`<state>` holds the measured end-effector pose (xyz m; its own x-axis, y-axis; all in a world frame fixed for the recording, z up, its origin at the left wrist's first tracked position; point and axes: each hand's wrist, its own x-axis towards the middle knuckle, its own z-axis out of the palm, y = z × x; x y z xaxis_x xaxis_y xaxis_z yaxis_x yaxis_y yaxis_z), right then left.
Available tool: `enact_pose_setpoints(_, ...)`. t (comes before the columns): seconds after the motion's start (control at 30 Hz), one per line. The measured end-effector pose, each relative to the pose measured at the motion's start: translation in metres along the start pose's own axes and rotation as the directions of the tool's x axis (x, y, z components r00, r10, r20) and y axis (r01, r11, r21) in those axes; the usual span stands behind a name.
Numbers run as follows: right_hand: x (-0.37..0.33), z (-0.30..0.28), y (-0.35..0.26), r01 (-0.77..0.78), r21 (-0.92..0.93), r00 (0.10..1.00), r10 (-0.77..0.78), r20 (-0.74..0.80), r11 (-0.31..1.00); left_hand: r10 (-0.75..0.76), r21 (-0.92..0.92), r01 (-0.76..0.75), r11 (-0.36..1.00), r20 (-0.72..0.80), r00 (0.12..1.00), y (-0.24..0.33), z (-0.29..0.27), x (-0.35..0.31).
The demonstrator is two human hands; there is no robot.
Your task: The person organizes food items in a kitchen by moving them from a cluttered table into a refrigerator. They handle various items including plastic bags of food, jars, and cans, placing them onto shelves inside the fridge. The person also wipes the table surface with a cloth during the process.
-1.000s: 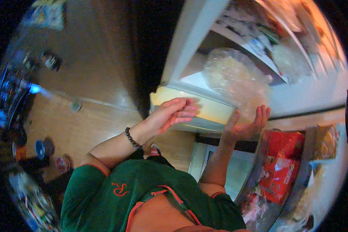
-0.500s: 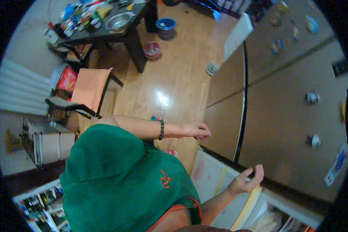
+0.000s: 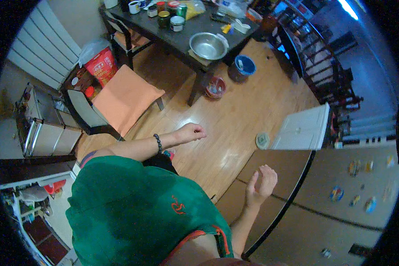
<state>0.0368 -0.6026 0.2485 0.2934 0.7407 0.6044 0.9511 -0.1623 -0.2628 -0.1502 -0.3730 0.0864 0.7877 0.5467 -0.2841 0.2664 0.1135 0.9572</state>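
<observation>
My left hand hangs over the wooden floor, its fingers loosely curled in with nothing seen in them. A dark beaded bracelet circles that wrist. To the right, my right hand is raised with the thumb apart from the bent fingers, and it holds nothing. Behind it in the picture is the brown cabinet-like front of a large appliance with magnets on it. Neither hand visibly touches anything. My green top fills the lower middle.
A dark table bears jars, cans and a metal basin. Below stand a blue bucket and a red basin. A chair with an orange cover is at left. Farther right are a white cabinet and a round pale green object.
My view has swung right, so the table, chair and buckets show larger and the brown front sits lower. My right hand has moved up in the picture, my left slightly left. Both stay empty.
</observation>
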Motion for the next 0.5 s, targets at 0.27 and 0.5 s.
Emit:
enact_pose_setpoints(0.27,0.069,0.080,0.037,-0.029,0.097,0.988,0.013,0.153,0.995,0.119,0.039,-0.113,0.993,-0.384,0.916,0.018,-0.111,0.059)
enact_pose_setpoints(0.5,0.192,0.155,0.061,0.004,0.200,0.977,-0.047,0.209,0.980,0.080,0.002,-0.102,0.995,-0.628,0.774,0.025,-0.192,0.109)
